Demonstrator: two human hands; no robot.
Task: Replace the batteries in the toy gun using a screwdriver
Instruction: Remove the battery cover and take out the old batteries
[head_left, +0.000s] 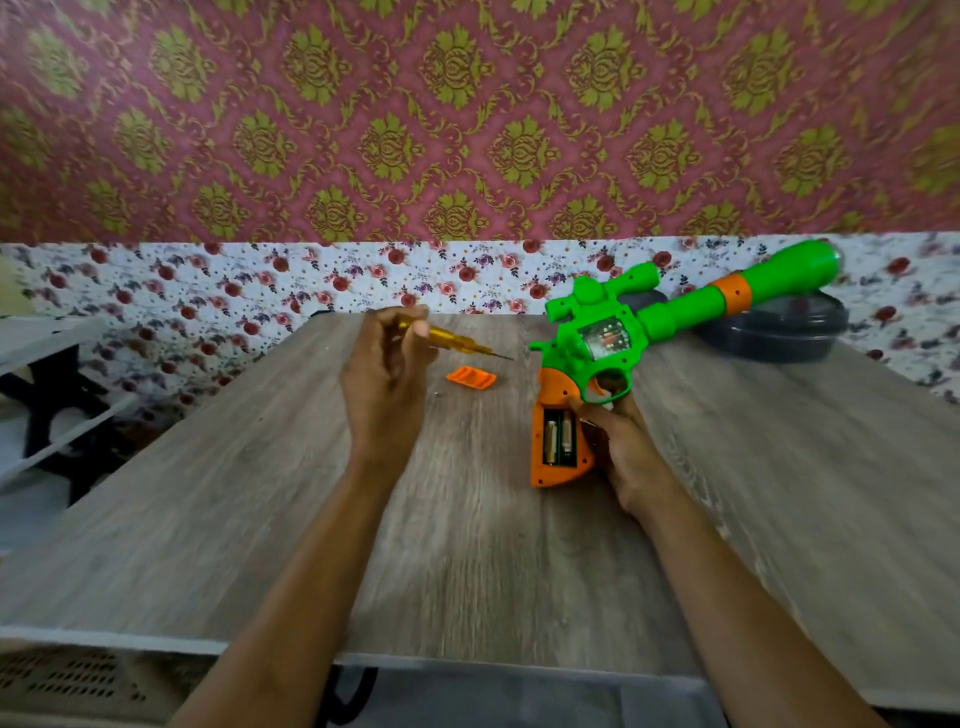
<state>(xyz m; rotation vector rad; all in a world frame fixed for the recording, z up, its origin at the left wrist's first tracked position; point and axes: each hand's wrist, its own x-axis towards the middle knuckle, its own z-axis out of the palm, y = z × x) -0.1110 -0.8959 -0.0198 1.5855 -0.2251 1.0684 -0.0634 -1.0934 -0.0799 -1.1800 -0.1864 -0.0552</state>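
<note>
Head view. Toy gun (649, 322): 2 o'clock on table (260, 519), handle gripped by right hand (628, 452). Screwdriver (452, 340): 11 o'clock, pinched in left hand (387, 384). Battery cover (471, 376): off, lying at 12 o'clock. Batteries (560, 436): seated, old or new unclear; refitting the cover likely remains.

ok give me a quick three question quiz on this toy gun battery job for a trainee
1. True or false: the orange battery cover is fastened onto the toy gun.
2. The left hand holds: A) a battery B) the yellow screwdriver C) the battery cover.
3. Fill in: the right hand holds the toy gun by its orange ___.

Key: 1 false, the cover lies loose on the table; 2 B; 3 grip.
</note>
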